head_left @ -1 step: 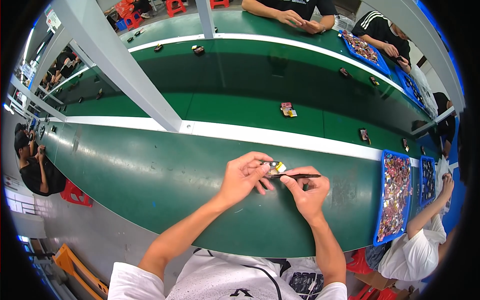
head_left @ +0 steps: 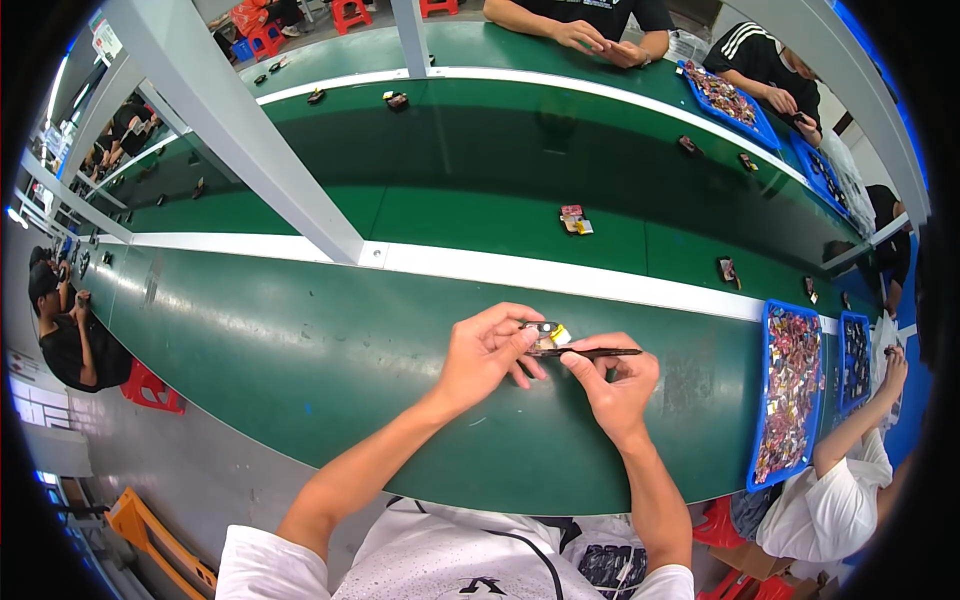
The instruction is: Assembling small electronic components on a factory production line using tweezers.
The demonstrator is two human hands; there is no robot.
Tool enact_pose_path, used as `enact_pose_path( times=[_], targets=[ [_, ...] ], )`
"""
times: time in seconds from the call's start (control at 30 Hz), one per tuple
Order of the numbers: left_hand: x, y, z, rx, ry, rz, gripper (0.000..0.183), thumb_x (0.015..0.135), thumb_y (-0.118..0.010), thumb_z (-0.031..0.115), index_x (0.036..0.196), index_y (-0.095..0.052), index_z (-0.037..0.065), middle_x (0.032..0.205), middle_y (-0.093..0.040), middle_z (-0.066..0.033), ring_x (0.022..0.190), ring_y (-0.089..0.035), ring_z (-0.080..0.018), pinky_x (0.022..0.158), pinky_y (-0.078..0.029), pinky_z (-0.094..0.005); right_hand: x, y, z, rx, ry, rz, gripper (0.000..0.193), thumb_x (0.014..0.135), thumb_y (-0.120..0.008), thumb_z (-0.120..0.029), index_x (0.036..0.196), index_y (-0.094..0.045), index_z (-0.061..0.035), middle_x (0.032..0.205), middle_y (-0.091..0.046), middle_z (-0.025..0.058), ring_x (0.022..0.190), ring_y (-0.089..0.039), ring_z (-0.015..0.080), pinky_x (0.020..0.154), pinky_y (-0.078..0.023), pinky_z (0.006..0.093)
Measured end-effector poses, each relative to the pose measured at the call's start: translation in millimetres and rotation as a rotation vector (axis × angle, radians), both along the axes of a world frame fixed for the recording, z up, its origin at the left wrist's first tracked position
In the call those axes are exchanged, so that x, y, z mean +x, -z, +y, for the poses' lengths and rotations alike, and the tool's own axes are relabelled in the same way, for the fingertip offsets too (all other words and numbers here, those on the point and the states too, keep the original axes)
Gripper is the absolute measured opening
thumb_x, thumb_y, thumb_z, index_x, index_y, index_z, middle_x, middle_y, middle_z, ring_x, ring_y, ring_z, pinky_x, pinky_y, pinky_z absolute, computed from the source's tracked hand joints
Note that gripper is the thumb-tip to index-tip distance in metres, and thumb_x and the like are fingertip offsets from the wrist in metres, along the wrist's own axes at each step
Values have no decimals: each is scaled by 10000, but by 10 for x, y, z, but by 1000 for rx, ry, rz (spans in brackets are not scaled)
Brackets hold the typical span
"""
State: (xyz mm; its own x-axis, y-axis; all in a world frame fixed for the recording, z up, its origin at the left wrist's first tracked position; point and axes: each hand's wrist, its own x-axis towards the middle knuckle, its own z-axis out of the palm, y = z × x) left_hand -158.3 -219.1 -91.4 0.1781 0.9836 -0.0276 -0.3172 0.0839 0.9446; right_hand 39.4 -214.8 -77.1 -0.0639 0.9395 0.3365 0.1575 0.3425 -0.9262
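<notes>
Above the green tabletop, my left hand (head_left: 490, 358) grips a small black housing (head_left: 541, 327) by its side, thumb on the near edge. Inside the housing shows a white piece with yellow tape (head_left: 560, 335); finer parts are too small to make out. My right hand (head_left: 617, 385) pinches slim dark tweezers (head_left: 605, 352) between thumb and fingers. Their tips point left to the near side of the housing, and I cannot tell whether they touch it. Both hands are close together, fingers closed.
A blue tray (head_left: 757, 440) heaped with small reddish circuit boards stands at my right, a second blue tray (head_left: 846, 400) with dark parts beyond it. Past the white rail (head_left: 520, 272), a green belt carries spaced units like the red-and-yellow one (head_left: 575, 220). Co-workers sit around.
</notes>
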Motion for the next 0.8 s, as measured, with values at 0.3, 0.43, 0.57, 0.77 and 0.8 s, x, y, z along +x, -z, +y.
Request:
enact_pose_path(
  times=[0.3, 0.43, 0.57, 0.77, 0.8],
  targets=[
    [63, 2, 12, -11, -15, 4, 221, 1021, -569, 40, 1217, -582, -61, 1000, -715, -177, 712, -737, -239, 526, -597, -293, 44, 3, 8, 121, -4, -104, 133, 776, -847, -20, 878, -764, -44, 685, -683, -14, 451, -384, 10, 435, -268, 210],
    [122, 21, 19, -22, -10, 5, 219, 1021, -570, 42, 1212, -582, -63, 990, -715, -175, 702, -734, -231, 521, -593, -290, 99, 21, 29, 162, -17, -138, 134, 767, -849, -28, 865, -762, -58, 682, -689, -11, 434, -387, 22, 431, -276, 220],
    [131, 11, 25, -39, 8, 0, 214, 1021, -571, 42, 1206, -583, -65, 982, -715, -176, 690, -730, -220, 517, -590, -284, 144, 39, 32, 168, -35, -170, 136, 762, -848, -27, 865, -762, -57, 726, -723, 12, 423, -393, 33, 426, -289, 227],
    [162, -1, 8, -52, -11, 49, 197, 1017, -579, 41, 1186, -582, -60, 931, -708, -157, 675, -722, -190, 507, -577, -270, 109, 11, 36, 258, -62, -191, 127, 760, -837, -14, 843, -752, -61, 827, -769, 52, 411, -395, 56, 418, -315, 242],
    [172, 5, 4, -50, -19, 55, 197, 1016, -581, 41, 1186, -581, -58, 921, -705, -152, 667, -717, -184, 505, -574, -268, 109, 8, 39, 267, -61, -195, 127, 759, -837, -14, 837, -750, -64, 824, -768, 50, 410, -395, 59, 418, -315, 243]
  ],
)
